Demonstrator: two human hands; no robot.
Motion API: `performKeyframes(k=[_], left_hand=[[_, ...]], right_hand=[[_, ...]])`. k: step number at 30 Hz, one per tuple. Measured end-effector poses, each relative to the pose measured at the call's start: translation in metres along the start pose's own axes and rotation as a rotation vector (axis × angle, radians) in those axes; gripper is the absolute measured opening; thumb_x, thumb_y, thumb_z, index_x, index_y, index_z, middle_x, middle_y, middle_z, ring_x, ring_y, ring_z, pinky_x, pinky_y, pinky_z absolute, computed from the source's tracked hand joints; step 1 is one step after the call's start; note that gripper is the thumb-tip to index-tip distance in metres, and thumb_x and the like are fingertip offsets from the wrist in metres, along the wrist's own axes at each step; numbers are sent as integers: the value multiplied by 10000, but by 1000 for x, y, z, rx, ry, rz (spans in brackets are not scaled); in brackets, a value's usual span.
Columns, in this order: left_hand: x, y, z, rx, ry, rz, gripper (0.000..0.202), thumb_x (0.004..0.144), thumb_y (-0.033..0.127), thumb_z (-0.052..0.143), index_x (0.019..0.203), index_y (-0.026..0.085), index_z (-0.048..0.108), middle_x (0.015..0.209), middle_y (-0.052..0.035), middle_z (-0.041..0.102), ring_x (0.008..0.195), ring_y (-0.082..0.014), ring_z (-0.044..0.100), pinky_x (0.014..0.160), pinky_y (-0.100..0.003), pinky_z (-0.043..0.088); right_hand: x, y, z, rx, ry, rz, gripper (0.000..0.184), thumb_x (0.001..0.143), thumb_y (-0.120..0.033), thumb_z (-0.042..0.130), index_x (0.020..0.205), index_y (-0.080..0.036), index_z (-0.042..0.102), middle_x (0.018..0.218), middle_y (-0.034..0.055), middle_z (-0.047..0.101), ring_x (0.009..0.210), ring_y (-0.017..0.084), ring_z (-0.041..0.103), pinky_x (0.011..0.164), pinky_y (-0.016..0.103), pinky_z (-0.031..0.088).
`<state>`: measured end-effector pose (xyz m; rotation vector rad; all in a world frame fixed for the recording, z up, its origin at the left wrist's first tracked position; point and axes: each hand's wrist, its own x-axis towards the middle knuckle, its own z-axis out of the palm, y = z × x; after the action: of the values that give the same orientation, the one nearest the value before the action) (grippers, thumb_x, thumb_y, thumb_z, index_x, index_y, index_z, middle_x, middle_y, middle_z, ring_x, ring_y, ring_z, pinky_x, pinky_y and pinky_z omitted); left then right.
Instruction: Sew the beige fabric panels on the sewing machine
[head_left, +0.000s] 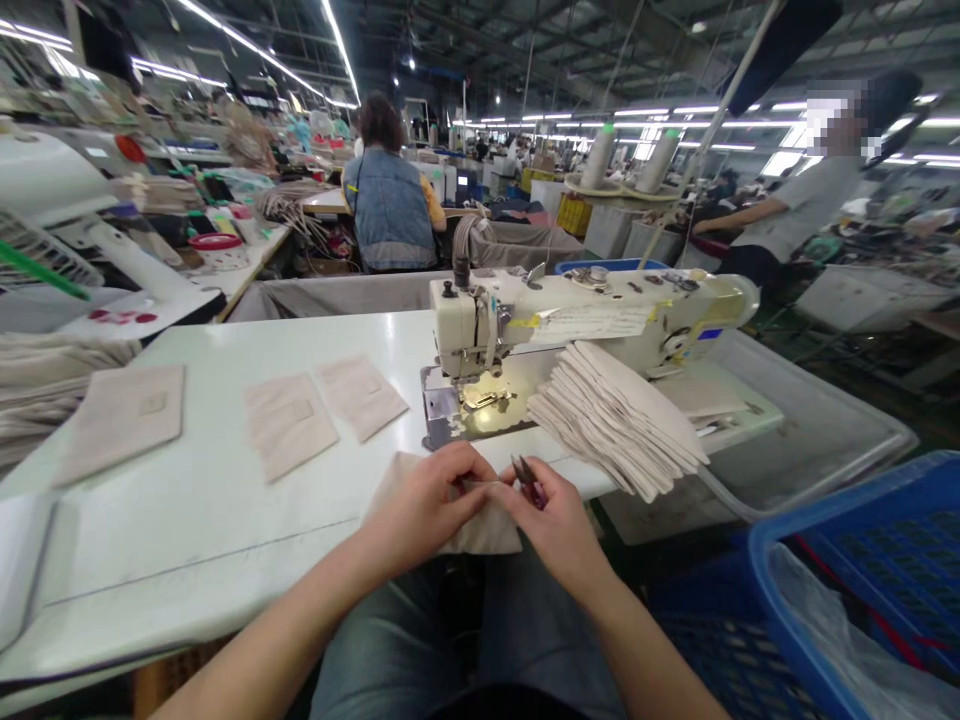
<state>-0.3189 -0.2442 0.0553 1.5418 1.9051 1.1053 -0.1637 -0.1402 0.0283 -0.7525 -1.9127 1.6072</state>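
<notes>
Both my hands meet over the table's front edge, just before the sewing machine (480, 335). Between thumb and fingers, my left hand (439, 495) pinches a beige fabric piece (491, 530), which hangs partly beneath the hands. My right hand (551, 505) is closed around small thread snips (529, 480), blades pointing up, while its thumb and fingertip meet the fabric's edge beside the left fingertips. To the right of the needle area lies a fanned stack of beige fabric pieces (615, 420). Two beige pocket-like pieces (291, 425) lie flat on the left.
Another flat beige piece (127, 415) lies farther left, near a fabric pile (45, 390). A blue plastic basket (765, 550) and a grey bin (817, 420) stand at the right. One person (394, 200) sits ahead; another (795, 210) is at the right.
</notes>
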Motion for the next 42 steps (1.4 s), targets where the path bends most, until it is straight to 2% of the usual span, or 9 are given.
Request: performKeyframes(k=[7,14,17,20,23,29,34,37,42], left_hand=[[-9,-10,-27,282,-13,-242,159,824,312,600,744,196,674,755,-27,677,695,-192,589,637,-283,391],[-4,-13,-25,3,411,-363,304,871,382,562,1057,159,654,483,64,515,465,-138,490,470,-222,309],[-1,-13,-30,-260,504,-389,514,872,359,570,1340,146,555,456,93,480,371,-120,439,391,-206,316],[2,-14,-37,-567,585,-449,536,852,302,598,1358,130,556,484,89,477,349,-93,422,345,-184,335],[2,-14,-40,-735,655,-471,482,837,243,613,1304,124,599,533,73,502,361,-62,418,354,-158,351],[-5,-23,-35,-399,573,-447,414,889,349,558,1240,145,639,629,-9,607,508,-163,599,509,-292,536],[-15,-13,-32,359,766,19,316,897,419,599,1059,193,749,1226,-150,647,1211,-334,569,1064,-540,433],[-20,8,-29,242,470,208,294,937,398,585,1132,223,720,1289,-106,652,1239,-271,569,1107,-462,410],[-18,28,-23,3,144,107,195,917,357,605,900,211,732,872,-30,714,835,-179,650,792,-288,515]], right_hand=[[9,3,-17,-39,256,-38,302,856,-492,657,821,-196,612,717,-24,558,668,141,499,623,244,421],[-17,5,21,-253,133,-435,161,901,-355,671,912,-214,595,856,10,587,652,125,531,513,213,422],[-28,8,32,-397,56,-732,366,869,-442,731,1106,-208,582,953,59,619,773,173,621,583,250,511],[-33,19,36,-588,47,-889,609,839,-559,735,1267,-183,517,1031,108,633,845,224,659,656,320,561],[-35,31,39,-690,75,-917,541,911,-469,682,1317,-163,495,1027,119,642,813,219,662,653,331,558],[-29,22,31,-443,213,-832,138,941,-142,568,1040,-220,624,944,52,631,796,161,618,667,264,506],[-21,-12,12,-40,138,-220,186,891,-347,698,810,-209,602,686,-51,485,567,90,413,511,208,372],[-20,-22,8,103,8,-34,287,837,-446,737,785,-196,607,640,-64,429,574,90,388,519,209,351],[-19,-18,10,155,-50,-28,296,861,-472,706,911,-196,612,734,-42,526,620,97,457,555,211,377]])
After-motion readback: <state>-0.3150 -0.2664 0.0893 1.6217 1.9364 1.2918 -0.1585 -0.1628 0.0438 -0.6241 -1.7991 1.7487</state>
